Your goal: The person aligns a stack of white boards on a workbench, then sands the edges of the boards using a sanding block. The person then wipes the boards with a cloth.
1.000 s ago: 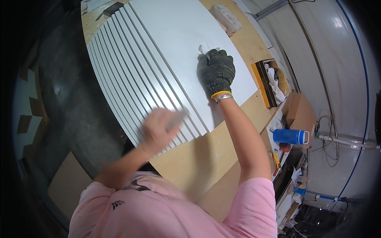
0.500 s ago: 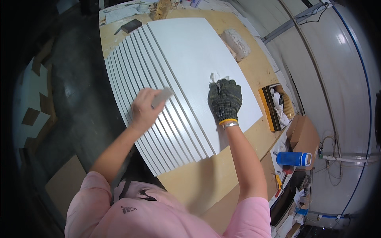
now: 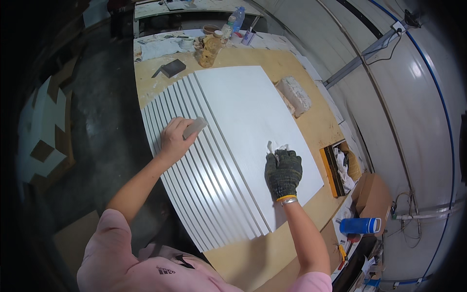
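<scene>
Blue water bottle (image 3: 359,226) at right, brown cardboard box (image 3: 375,195) just beside it, yellow-handled tool (image 3: 342,251) nearer. Black-and-yellow open box (image 3: 329,171) with white cloth (image 3: 344,171) inside, at right edge of desk (image 3: 314,127). Whitish brick-shaped block (image 3: 295,95) farther up. Plastic bottles (image 3: 238,19) at far end.

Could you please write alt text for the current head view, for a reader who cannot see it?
A person's bare left hand holds a grey block over the striped left part of a white surface, while their dark-gloved right hand rests on its plain part, touching crumpled white material. The white surface lies on a wooden table.
</scene>
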The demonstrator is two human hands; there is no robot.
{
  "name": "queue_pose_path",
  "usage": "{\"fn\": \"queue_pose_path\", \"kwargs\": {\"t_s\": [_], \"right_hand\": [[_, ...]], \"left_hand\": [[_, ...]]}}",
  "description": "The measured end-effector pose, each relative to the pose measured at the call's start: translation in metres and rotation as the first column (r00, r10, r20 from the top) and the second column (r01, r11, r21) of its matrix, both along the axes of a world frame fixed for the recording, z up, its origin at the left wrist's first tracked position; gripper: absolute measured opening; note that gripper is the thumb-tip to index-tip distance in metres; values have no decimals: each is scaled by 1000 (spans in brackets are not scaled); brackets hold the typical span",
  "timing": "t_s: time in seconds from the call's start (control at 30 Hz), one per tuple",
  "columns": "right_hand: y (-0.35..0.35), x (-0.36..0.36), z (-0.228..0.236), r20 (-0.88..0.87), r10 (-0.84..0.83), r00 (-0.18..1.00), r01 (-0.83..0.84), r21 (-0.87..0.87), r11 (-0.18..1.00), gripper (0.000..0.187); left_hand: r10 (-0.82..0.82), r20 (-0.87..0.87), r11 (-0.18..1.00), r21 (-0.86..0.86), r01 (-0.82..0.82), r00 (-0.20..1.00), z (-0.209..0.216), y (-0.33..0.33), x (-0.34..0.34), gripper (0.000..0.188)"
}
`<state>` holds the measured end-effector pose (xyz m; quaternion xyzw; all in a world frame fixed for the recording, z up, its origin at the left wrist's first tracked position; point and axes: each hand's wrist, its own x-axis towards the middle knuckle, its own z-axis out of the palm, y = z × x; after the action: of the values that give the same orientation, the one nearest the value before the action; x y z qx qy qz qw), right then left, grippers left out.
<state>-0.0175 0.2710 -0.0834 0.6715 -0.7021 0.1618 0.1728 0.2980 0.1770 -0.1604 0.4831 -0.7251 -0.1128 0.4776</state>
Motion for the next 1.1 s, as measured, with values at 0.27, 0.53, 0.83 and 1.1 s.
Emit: {"fn": "queue_pose_path", "kwargs": {"t_s": [0.27, 0.53, 0.83, 1.1], "right_hand": [[-3, 8, -2, 32, -1, 999, 1, 24, 1000, 23], [0, 5, 1, 64, -26, 998, 24, 37, 999, 20], [-4, 5, -1, 31, 12, 999, -11, -28, 1000, 17], [-3, 5, -5, 42, 23, 999, -22, -25, 999, 17]], "left_hand": [[349, 1, 932, 100, -348, 937, -19, -158, 75, 28], [66, 18, 993, -94, -64, 998, 8, -144, 53, 27], [186, -74, 979, 102, -178, 980, -18, -112, 63, 25], [-177, 83, 976, -115, 186, 981, -31, 10, 54, 34]]}}
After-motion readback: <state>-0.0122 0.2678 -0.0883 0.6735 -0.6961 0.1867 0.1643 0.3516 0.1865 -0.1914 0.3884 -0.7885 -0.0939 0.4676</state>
